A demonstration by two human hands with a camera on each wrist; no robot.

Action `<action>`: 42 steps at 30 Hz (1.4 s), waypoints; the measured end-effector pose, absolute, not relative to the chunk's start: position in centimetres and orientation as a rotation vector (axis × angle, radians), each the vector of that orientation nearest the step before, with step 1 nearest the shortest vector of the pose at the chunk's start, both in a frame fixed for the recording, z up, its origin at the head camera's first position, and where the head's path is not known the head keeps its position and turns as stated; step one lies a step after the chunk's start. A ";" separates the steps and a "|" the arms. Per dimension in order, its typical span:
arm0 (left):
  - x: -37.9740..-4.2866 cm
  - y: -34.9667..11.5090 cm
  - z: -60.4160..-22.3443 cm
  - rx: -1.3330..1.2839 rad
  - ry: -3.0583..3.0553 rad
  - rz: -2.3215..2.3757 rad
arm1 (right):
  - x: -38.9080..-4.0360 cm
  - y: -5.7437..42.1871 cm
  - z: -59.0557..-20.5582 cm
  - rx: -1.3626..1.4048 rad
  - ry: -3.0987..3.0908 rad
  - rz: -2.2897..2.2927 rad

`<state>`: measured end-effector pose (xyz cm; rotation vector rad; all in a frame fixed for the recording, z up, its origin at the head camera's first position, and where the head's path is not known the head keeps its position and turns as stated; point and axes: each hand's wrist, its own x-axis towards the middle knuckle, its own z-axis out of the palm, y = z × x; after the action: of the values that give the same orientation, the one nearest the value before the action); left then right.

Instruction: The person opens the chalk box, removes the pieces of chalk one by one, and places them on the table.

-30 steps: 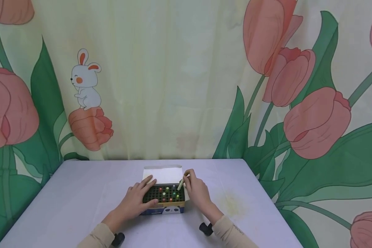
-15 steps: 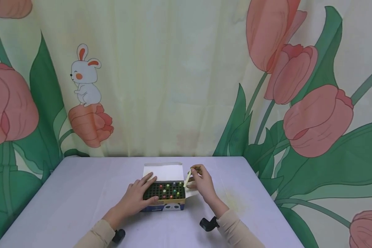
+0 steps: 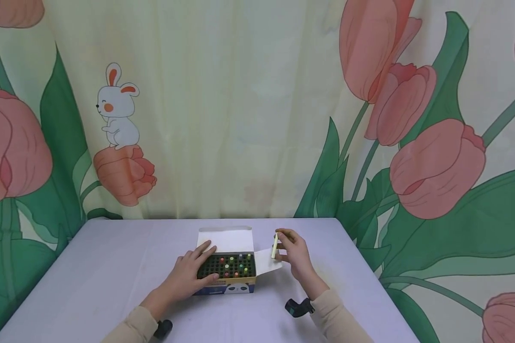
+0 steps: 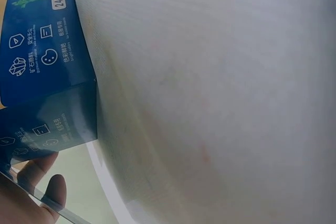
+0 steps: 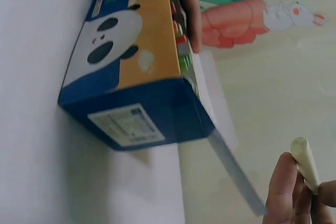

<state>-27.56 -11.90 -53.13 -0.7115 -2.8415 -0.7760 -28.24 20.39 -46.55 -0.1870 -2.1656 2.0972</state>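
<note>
The right hand pinches a chalk stick near the right end of the box, where the left hand rests spread out, and the chalk looks light, stiff and easy to snap, so hold its middle gently.

Both forearms come in from the bottom edge of the head view, the left forearm slanting up to the right and the right forearm up to the left, each in a beige sleeve ending near the wrist. The left hand lies back upward, its fingers extended forward and a little spread, the left thumb pointing inward, well apart from them. The right hand is turned inward, thumb and fingertips closed in a pinch. In the right wrist view, the right thumb and forefinger face each other, other fingers partly hidden behind
</note>
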 end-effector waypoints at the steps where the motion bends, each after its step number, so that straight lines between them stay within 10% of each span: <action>1: -27.5 -11.9 -53.2 -0.711 -2.845 -0.783 | -28.2 20.7 -46.7 -0.198 -2.167 2.092; 42: -27.8 -12.4 -52.3 -0.790 -2.909 -0.668 | -29.4 30.7 -52.6 -0.416 -2.844 1.227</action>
<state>-27.75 -12.44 -52.26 -0.7900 -2.9088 -0.6681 -29.39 30.69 -52.62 -0.4160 -2.8445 1.2272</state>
